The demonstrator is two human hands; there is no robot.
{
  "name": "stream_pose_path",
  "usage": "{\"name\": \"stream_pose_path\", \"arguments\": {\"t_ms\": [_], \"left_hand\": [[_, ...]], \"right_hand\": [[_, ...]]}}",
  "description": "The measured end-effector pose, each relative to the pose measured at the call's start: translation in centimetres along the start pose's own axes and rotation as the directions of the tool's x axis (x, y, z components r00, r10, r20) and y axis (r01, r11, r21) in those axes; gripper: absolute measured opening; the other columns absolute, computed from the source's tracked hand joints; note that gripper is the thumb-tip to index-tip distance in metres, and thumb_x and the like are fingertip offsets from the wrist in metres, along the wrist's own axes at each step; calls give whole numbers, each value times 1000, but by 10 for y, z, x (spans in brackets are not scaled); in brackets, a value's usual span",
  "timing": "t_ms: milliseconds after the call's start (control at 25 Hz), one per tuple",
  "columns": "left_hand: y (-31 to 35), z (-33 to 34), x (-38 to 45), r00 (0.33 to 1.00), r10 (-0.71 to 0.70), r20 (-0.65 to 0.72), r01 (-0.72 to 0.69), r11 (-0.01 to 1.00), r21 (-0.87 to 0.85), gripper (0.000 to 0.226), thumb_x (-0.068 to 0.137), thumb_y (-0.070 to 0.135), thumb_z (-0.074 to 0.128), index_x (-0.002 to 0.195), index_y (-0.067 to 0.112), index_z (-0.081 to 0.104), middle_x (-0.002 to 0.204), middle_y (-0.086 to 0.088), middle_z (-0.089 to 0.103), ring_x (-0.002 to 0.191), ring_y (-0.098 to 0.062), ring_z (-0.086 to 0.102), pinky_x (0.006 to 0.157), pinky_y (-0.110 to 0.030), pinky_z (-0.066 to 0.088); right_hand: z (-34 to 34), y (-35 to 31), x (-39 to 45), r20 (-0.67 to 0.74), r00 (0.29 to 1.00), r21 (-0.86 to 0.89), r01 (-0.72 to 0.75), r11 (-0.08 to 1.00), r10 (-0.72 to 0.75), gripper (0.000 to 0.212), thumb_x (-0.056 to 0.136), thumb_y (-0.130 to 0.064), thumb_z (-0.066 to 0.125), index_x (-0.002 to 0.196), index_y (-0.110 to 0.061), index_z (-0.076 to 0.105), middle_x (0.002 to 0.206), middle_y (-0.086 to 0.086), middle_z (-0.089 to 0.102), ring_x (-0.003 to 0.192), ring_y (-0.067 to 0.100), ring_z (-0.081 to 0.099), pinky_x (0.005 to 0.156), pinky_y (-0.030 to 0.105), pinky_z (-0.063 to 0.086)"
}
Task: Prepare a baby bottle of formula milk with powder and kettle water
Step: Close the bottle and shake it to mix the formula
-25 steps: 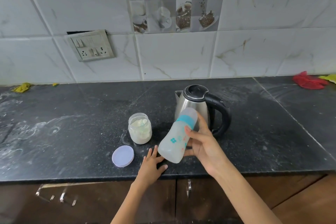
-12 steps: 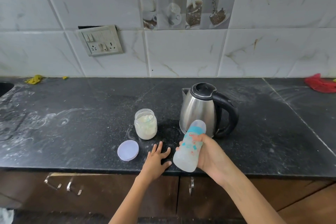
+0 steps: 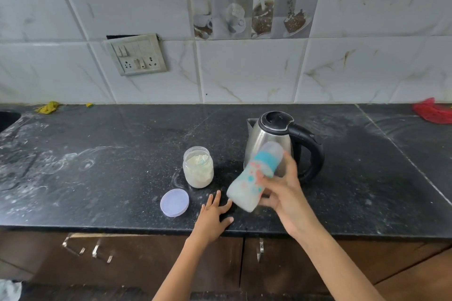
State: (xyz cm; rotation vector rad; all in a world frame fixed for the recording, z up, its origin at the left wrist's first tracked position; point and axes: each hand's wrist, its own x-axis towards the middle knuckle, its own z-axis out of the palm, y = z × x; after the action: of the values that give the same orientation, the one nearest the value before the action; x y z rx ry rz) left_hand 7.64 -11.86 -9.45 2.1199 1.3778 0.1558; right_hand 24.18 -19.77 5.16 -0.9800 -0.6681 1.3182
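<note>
My right hand (image 3: 281, 190) grips a capped baby bottle (image 3: 254, 178) with a teal collar, tilted in the air and blurred, its milky contents at the lower end. It hangs just in front of the steel kettle (image 3: 269, 139) with a black handle and lid. My left hand (image 3: 215, 212) rests flat on the black counter (image 3: 97, 154) near its front edge, fingers spread. An open jar of white powder (image 3: 198, 167) stands left of the bottle. Its pale lilac lid (image 3: 174, 202) lies flat on the counter beside my left hand.
A switch and socket plate (image 3: 135, 55) is on the tiled wall. Yellow scraps (image 3: 47, 107) lie at the counter's back left, a red cloth (image 3: 431, 112) at the back right. A sink edge (image 3: 7, 118) shows at far left. Cabinet doors with metal handles (image 3: 95, 250) are below.
The bottle dropped lower half a second ago and is now raised and tilted again, blurred. My left hand has stayed flat on the counter.
</note>
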Motion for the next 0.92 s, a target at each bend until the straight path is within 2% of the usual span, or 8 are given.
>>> {"name": "stream_pose_path", "arguments": {"t_ms": [80,240,360,520,600,680,800,920], "left_hand": [[-1,0,2,1000,7,17,-7,1000,17,53,96,31,48,146,28,29,159,-5,-4,146,-27,-11,118,-45,1],[-3,1,1,1000,-1,1,1,1000,-18,52,96,29,49,144,22,32,160,-3,1,146,-25,-10,118,-44,0],[-1,2,2,1000,5,10,-5,1000,16,53,96,31,49,145,28,31,159,-4,-2,146,-26,-10,118,-44,1],[-3,5,-2,999,16,-50,-17,1000,-20,54,95,32,50,145,23,32,159,-5,11,147,-26,3,119,-47,10],[-4,13,-4,999,24,-47,-14,980,201,53,100,39,32,149,27,16,160,-4,-2,147,-26,-5,120,-44,3],[-1,20,-9,996,21,-91,8,951,310,52,101,41,18,149,29,4,159,-3,-9,146,-27,-9,118,-42,-1],[-2,22,-11,995,37,-88,-4,938,347,72,84,51,-8,150,25,7,158,-1,-8,147,-27,-5,118,-41,-4],[-6,24,-8,995,28,-97,3,950,311,89,68,61,-21,149,31,2,159,-1,-9,146,-26,-10,118,-41,-2]], "right_hand": [[0,-4,2,-121,993,141,31,989,-14,63,89,-10,63,140,-37,37,125,5,61,101,28,69,62,45,61],[7,3,-9,2,999,-66,-49,997,49,72,79,-16,71,137,-42,38,118,1,65,96,24,73,64,50,60],[3,-5,2,-151,987,104,70,992,-54,67,86,-15,67,140,-39,35,124,4,61,98,26,71,61,47,60],[13,0,-7,42,998,-49,-40,998,42,79,75,-16,71,140,-39,34,114,0,68,99,27,72,63,53,61],[7,-3,1,-60,998,47,38,998,-35,71,80,-13,69,139,-38,36,123,3,62,101,28,70,63,52,61],[3,-6,2,-104,994,74,42,996,-34,67,85,-12,66,138,-39,36,128,4,59,104,28,68,65,52,61],[7,2,-9,75,994,-95,-72,993,80,78,75,-16,72,139,-42,35,121,4,65,102,27,71,69,55,60],[-1,-2,2,-38,998,68,46,997,-43,75,75,-17,71,138,-39,38,131,6,60,108,31,68,69,55,59]]}}
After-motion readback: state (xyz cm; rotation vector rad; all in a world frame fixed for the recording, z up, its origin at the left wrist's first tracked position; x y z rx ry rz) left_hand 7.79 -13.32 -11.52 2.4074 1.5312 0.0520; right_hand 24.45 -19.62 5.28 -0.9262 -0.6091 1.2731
